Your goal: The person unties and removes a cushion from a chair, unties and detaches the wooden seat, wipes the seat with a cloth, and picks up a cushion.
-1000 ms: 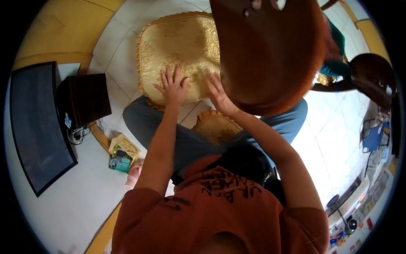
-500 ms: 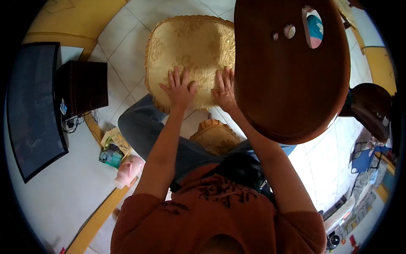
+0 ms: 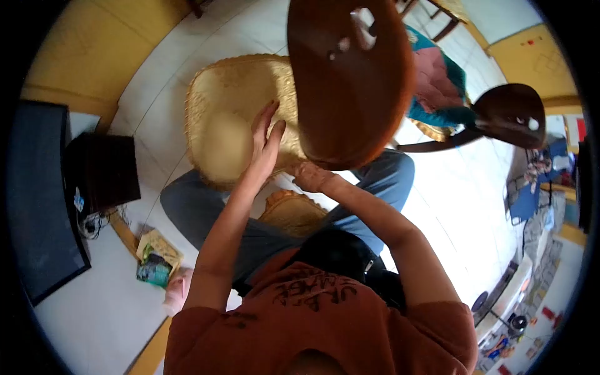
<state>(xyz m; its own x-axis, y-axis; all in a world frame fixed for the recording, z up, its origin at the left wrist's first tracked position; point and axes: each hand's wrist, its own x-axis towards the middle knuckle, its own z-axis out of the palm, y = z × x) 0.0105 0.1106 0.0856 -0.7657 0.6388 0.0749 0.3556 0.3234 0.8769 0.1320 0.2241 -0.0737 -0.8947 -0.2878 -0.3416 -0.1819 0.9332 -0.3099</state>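
Note:
A gold seat cover [image 3: 225,125] with a ruffled edge lies over a chair seat between my knees. My left hand [image 3: 267,144] is over its right part, turned on edge with fingers stretched out and thumb apart, holding nothing. At the cover's near right corner, my right hand [image 3: 310,175] is curled closed on the ruffled edge; its fingertips are partly hidden. The chair's brown wooden backrest [image 3: 353,87] rises at the right of the seat. A smaller gold ruffled piece [image 3: 292,214] shows below, between my legs.
Another wooden chair [image 3: 509,115] with a teal and pink cushion [image 3: 437,84] stands at the right. On the left are a dark screen [image 3: 47,206], a dark box [image 3: 103,167], a colourful packet [image 3: 156,262] and a pink bottle [image 3: 178,290]. White tiles [image 3: 431,200] cover the floor.
Both hands lay flat on the cover before. My left hand has turned on edge; my right hand has drawn back to the near corner and closed. The view has shifted, showing more of the second chair.

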